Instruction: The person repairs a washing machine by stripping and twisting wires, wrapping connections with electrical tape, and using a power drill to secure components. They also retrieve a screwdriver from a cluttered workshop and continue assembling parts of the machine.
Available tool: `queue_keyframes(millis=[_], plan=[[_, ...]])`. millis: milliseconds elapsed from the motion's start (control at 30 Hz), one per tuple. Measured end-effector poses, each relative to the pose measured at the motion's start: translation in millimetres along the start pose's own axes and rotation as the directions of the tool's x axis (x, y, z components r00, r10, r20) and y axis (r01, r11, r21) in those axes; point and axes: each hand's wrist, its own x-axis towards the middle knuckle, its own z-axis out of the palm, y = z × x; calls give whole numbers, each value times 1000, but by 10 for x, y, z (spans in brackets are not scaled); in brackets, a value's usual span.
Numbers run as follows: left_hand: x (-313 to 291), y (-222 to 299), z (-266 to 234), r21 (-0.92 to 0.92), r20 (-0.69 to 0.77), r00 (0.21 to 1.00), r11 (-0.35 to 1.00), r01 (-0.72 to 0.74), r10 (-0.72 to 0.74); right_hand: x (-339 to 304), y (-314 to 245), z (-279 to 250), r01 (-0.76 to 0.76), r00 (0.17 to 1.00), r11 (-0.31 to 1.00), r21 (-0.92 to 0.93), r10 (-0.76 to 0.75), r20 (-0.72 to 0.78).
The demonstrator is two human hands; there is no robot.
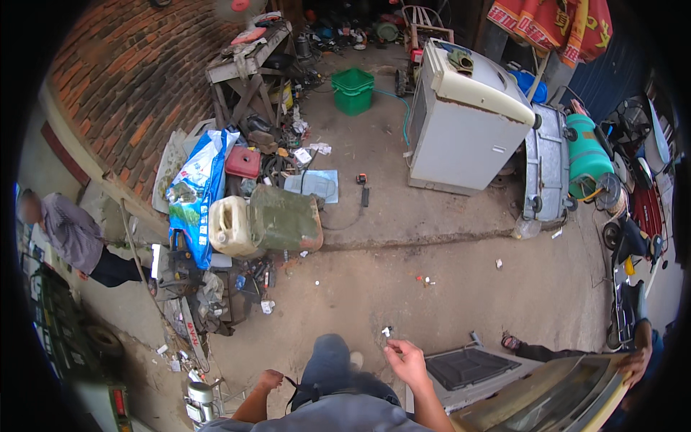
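Observation:
My left hand hangs at my left side, its fingers curled in, and nothing shows in it. A dark strap at my waist is the nearest thing to it. In front of my right thigh, my right hand is raised with thumb and fingertips pinched together. Just beyond the fingertips is a small white and black bit; I cannot tell whether it is pinched or lies on the ground. To the right of this hand a large appliance with a pale casing lies tilted, and another person's hand rests on its far right edge.
A white washing machine stands on the raised concrete, behind its step edge. Green tubs stand further back. Jerrycans, a blue-white sack and scrap crowd the left. A person stands far left; a green tank is at right.

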Motion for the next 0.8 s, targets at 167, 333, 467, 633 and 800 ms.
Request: queue_keyframes(millis=[167, 333, 467, 633, 800], plan=[[826, 1607, -210, 154, 116, 986, 979, -135, 118, 1767, -172, -168, 110, 986, 957, -269, -71, 148], [1746, 3157, -522, 326, 260, 964, 934, -146, 60, 3328, -633, -139, 52, 981, 953, -298, 8, 195], [1980, 4808, -1066, 510, 302, 896, 738, -441, 326, 4354, -1253, -357, 34, 982, 976, -215, 8, 191], [2137, 7242, -1684, 175, -34, 876, 866, -469, 481, 5742, -1612, -586, 30, 984, 977, -211, 9, 180], [2432, 8914, -2020, 4, -105, 861, 866, -500, 497, 7353, -1719, -774, 69, 984, 969, -238, -28, 174]])
